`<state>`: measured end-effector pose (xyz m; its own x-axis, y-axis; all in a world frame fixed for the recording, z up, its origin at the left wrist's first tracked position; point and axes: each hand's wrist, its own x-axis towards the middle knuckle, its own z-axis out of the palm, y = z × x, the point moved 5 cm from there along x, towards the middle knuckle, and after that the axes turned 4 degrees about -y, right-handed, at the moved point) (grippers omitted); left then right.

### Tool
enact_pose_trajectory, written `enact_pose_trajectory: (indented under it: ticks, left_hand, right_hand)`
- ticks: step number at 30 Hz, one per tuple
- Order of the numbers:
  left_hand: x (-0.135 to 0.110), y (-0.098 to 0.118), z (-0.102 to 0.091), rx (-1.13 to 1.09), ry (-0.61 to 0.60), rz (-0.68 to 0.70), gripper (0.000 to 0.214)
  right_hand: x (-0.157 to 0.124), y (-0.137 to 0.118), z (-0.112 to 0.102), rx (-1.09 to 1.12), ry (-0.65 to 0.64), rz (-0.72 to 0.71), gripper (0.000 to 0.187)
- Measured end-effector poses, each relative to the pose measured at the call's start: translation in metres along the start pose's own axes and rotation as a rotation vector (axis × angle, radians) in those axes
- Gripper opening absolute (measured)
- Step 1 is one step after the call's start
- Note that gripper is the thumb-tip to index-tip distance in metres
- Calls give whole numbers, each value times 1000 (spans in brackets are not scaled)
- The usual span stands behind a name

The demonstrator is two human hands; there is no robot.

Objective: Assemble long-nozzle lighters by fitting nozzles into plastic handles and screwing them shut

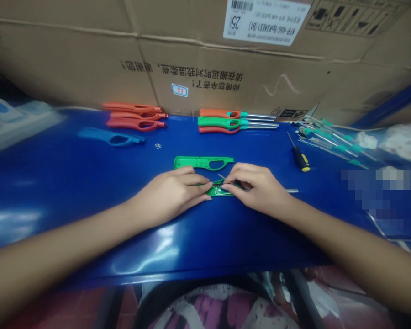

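My left hand (180, 189) lies closed on the left end of a green lighter casing half (219, 191), its fingertips pressed to it. White thin wires show inside this casing. My right hand (253, 183) pinches with thumb and forefinger over the casing's right part, and a thin grey wire (221, 177) pokes out at its fingertips. A metal lighter tube (292, 191) emerges beyond the right hand, whose fingers hide how it joins the casing. Just behind my hands, a matching green casing half (192, 162) rests hollow side up on the blue table.
Red-orange casings (133, 116) and a blue casing (113, 137) lie back left, near tiny metal pins (158, 146). Lighters with metal tubes (222, 122) lie along the cardboard box (192, 55). At right are a screwdriver (299, 157) and several tubes with green parts (339, 139).
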<state>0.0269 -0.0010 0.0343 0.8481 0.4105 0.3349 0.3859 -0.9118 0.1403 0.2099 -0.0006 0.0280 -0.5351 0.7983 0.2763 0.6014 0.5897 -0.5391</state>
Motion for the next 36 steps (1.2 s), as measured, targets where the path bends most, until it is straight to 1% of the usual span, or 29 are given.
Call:
enact_pose_trajectory:
  ticks: [3, 7, 11, 15, 18, 21, 23, 27, 31, 36]
  left_hand:
    - [-2, -2, 0, -57, 13, -13, 28]
    - [-3, -3, 2, -97, 17, -24, 29]
    - [0, -1, 3, -88, -23, -10, 29]
    - [3, 2, 3, -57, -53, 3, 29]
    - [1, 2, 1, -45, -46, 15, 29]
    - [-2, 0, 0, -41, -35, 26, 29]
    - [-4, -3, 0, -58, -21, 18, 30]
    - [-6, -6, -1, -124, -28, -9, 31]
    - [-5, -4, -1, -110, -65, 27, 31]
    - [-6, -3, -1, -79, -49, 60, 29]
  right_hand:
    - [0, 1, 0, -1, -13, -7, 10]
    - [0, 1, 2, 5, 7, -22, 9]
    - [0, 0, 3, 28, 21, -53, 11]
    - [1, 0, 3, 49, -10, -39, 10]
    - [0, 0, -1, 34, -12, -19, 10]
    - [-2, -1, -9, 35, -3, 4, 14]
    - [-2, -1, -14, 42, -48, 4, 15]
    - [-4, -4, -19, 6, -177, -25, 7]
    - [-6, -5, -18, -50, -244, -49, 7]
    - [-9, -5, -15, -110, -311, -65, 8]
